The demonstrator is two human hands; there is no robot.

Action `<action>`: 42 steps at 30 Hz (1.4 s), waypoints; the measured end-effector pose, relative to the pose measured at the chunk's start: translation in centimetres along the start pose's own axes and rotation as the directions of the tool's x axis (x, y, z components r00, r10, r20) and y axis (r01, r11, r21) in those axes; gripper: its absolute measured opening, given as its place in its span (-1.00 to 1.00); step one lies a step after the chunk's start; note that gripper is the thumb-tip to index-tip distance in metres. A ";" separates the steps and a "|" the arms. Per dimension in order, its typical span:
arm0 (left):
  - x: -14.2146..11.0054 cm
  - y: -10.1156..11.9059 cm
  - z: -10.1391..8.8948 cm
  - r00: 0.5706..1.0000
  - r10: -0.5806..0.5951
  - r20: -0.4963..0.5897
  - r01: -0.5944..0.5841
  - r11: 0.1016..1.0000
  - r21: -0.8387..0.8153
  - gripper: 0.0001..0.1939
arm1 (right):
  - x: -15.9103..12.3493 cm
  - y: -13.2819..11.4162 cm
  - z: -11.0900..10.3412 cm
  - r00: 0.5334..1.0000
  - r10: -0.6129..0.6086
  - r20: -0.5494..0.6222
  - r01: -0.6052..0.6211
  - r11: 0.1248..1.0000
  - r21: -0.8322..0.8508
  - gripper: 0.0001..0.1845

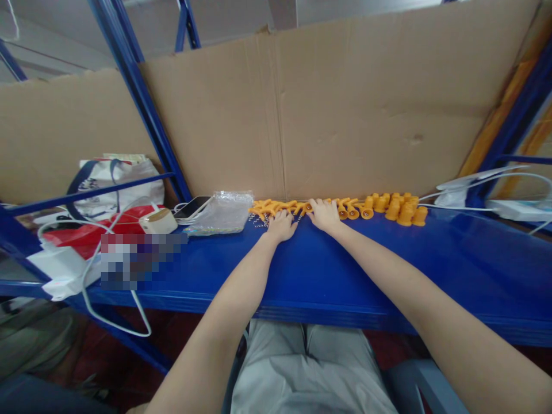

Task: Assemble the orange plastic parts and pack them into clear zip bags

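Reaching forward, we rest our hands almost side by side at the back of the blue shelf [328, 270]. Our left hand [282, 226], palm down with fingers bent and part open, lies over the branching orange pieces [268, 206], beside some thin metal chains [259, 219]. Our right hand [325, 215], also palm down and loosely spread, covers the same row a little farther right. The fingertips are lost among the pieces, so we cannot tell whether either hand has hold of one. The row runs close along the cardboard [345, 115], which probably stops small parts from slipping off behind. Orange cups [405, 215] stand bunched at the right, perhaps to stay sorted. A clear plastic bag [219, 215] lies just left of the row, likely within easy reach.
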State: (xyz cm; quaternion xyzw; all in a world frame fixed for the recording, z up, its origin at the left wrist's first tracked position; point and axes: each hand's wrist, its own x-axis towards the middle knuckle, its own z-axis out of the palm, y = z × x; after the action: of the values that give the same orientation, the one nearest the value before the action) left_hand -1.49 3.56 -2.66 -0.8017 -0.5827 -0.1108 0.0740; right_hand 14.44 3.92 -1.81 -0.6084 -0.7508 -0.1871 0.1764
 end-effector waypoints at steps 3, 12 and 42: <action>-0.2 0.5 -0.1 0.999 0.046 -0.028 -0.046 0.999 0.002 -0.59 | -0.4 0.2 0.6 0.999 -0.038 0.008 0.038 0.999 -0.021 -0.58; 0.5 1.9 -0.4 0.981 0.192 0.025 -0.193 0.976 0.099 -0.56 | -0.4 0.6 0.7 0.993 -0.110 -0.051 0.109 0.994 -0.020 -0.54; 3.0 1.5 -2.3 0.991 -0.131 -0.031 0.129 0.991 -0.037 -0.63 | 0.1 1.3 0.7 0.984 -0.047 0.174 0.054 0.998 -0.033 -0.49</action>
State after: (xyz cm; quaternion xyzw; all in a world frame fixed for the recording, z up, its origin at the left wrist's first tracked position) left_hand 0.56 5.24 0.38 -0.7612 -0.6304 -0.1388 0.0624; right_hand 15.68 4.61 -2.30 -0.6063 -0.7749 -0.1520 0.0943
